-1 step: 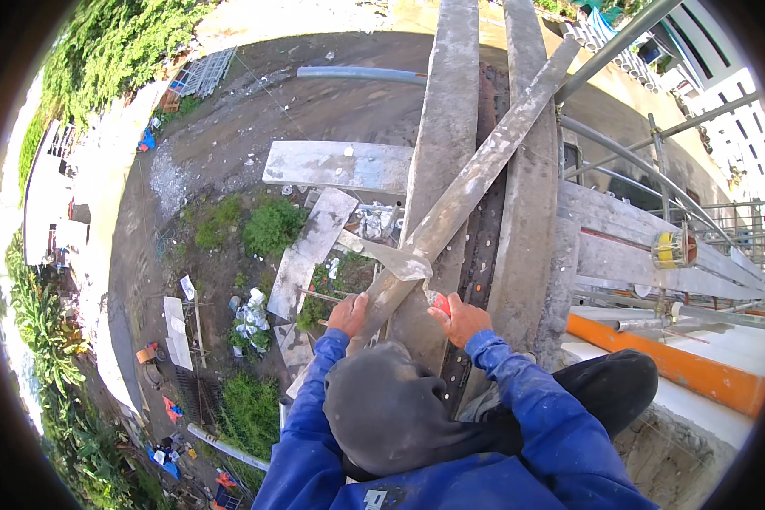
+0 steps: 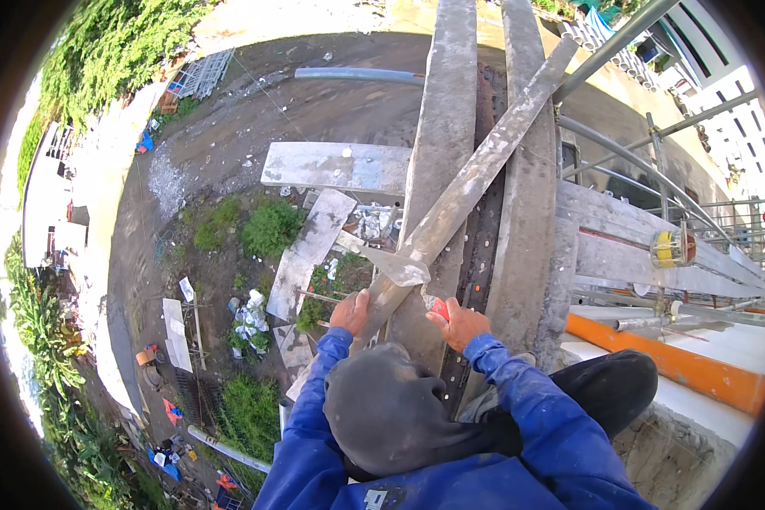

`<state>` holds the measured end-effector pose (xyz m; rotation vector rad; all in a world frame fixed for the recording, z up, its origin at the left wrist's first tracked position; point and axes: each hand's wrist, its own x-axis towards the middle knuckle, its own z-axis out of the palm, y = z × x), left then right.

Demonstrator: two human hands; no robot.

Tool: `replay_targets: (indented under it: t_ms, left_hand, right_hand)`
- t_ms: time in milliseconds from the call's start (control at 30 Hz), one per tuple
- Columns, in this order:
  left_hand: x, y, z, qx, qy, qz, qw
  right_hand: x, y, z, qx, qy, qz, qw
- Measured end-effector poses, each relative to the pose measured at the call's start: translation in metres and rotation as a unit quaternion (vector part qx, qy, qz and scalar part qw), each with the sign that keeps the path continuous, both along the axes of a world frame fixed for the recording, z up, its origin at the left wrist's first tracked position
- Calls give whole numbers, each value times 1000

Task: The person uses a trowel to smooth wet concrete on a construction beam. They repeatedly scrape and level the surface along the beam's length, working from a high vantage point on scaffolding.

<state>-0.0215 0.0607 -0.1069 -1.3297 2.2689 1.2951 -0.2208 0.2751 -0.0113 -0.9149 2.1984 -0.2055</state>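
My right hand (image 2: 465,325) is closed around the red handle of a pointed trowel (image 2: 402,269). The trowel's grey blade lies across a long, mortar-smeared straightedge (image 2: 484,175), its tip pointing left. With my left hand (image 2: 349,313) I grip the near end of this straightedge, fingers wrapped at its edge. The straightedge slants away to the far right, over two long grey planks (image 2: 443,110). Its nearest end is partly hidden behind my knee (image 2: 382,408), in dark trousers.
Steel scaffold tubes (image 2: 620,47) rise at the right, near a yellow reel-like object (image 2: 670,249) and an orange beam (image 2: 671,361). Far below on the left, the ground holds loose boards (image 2: 313,246), shrubs (image 2: 272,226) and debris. A dark gap runs between the planks.
The trowel blade has shifted very slightly left and down along the straightedge, and my right hand turned a little with it. My left hand stays on the straightedge.
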Motion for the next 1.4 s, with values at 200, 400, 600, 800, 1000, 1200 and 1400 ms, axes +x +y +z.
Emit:
replay_targets:
  t_ms: [200,400,600,800,1000,1200,1400]
  left_hand:
    - [-37,3,-4,-31,-39,5,999]
    - [-32,-1,-6,-24,-51,5,998]
    - [-36,2,3,-42,-56,7,998]
    - [-34,-1,-12,-56,-50,-1,997]
    - [-38,1,-9,-53,-55,-25,997]
    - [-27,-2,-20,-84,-34,-36,995]
    - [-20,28,12,-170,-35,-70,982]
  right_hand:
    - [-6,6,-9,-8,-3,-1,1000]
    - [-2,3,-20,-1,0,5,1000]
    - [1,6,-26,-15,-13,-7,1000]
    - [-2,6,-29,-4,-37,-15,999]
    - [-6,11,-34,3,-70,-33,997]
    - [-7,10,-38,4,-69,-37,997]
    - [-9,9,-36,16,-83,-34,996]
